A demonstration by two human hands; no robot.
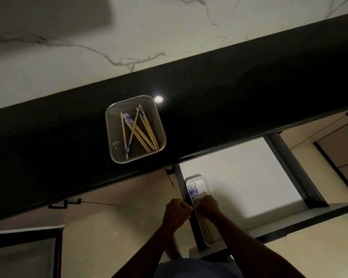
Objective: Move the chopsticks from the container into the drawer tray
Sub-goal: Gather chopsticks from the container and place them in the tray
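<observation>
Container (135, 129) of chopsticks (139, 131) sits on black countertop (229, 101).

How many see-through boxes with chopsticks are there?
2. One container sits on the black counter. The other, a tray, lies in the open drawer by the hands; part of it is hidden.

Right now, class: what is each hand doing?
Left hand: closed in a fist beside the drawer tray, contents unseen.
Right hand: closed over chopsticks in the tray.
</observation>
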